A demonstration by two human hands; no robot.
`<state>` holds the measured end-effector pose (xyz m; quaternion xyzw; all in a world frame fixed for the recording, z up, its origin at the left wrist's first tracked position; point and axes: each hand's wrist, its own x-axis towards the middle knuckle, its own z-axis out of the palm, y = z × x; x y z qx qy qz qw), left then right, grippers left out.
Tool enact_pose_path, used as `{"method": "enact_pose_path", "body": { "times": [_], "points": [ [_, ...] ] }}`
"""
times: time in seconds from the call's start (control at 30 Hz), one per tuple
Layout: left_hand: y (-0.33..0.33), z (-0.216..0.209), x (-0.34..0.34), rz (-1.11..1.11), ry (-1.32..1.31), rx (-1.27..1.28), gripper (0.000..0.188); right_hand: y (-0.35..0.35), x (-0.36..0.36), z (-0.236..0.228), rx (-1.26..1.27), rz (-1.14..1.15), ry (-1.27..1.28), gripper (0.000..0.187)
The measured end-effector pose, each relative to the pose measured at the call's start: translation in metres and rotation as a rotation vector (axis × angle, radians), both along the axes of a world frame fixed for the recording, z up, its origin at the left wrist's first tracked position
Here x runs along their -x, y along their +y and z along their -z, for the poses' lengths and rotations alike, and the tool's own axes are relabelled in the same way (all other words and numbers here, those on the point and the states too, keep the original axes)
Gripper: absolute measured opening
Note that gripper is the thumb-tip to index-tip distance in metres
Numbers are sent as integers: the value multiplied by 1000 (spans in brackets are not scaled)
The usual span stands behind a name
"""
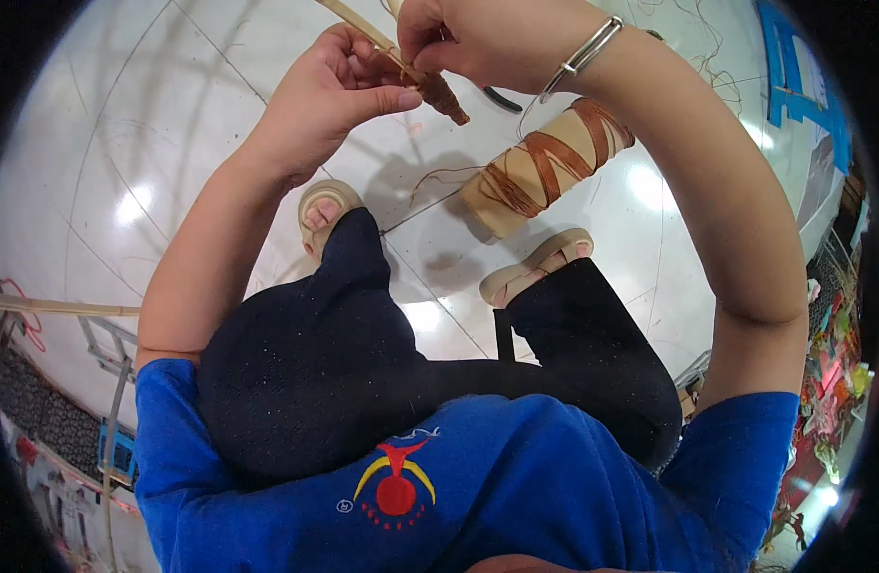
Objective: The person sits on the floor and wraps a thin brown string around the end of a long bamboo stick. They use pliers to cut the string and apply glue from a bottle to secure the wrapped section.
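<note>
The left grip (pixel 339 84) is closed around a pale stick (pixel 358 24), its fingers curled at the far side and its thumb stretched out to the right. The stick slants in from the far edge of the scene and passes between the two hands; its near end carries a brown wrapped tip (pixel 441 98) that tapers away to the right and nearer. This tip lies just beyond the left thumb, outside the curled fingers, and points toward the near right.

The right grip (pixel 449 40) comes over from the right, with its thumb and forefinger brought close together right beside the stick, at the far end of the wrapping. Whether they pinch the stick or a fine strand cannot be told. A metal bracelet (pixel 585 55) circles the right wrist.

On the white tiled floor (pixel 201 124), nearer and to the right of the wrapped tip, lies a cream cylinder (pixel 492 205) wound with brown strands (pixel 551 164), some loose ends trailing left. A dark curved piece (pixel 502 98) rests between it and the right grip. Two beige sandals (pixel 317 202) stand nearer, apart from each other.
</note>
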<state>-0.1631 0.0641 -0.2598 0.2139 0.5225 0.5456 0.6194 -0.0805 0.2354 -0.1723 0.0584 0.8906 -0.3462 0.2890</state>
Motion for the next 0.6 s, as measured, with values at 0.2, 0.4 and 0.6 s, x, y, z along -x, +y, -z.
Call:
{"method": "enact_pose_path", "body": {
  "times": [0.2,0.4,0.6],
  "points": [
    [0,-2,-1,5,-35,1,40,0,-6,2,-17,62,13,10],
    [1,-1,-2,-32,-46,10,37,6,-22,29,108,179,107,14],
    [1,-6,-1,-2,-11,17,41,-4,-61,52,385,592,99,12]
  ]
}}
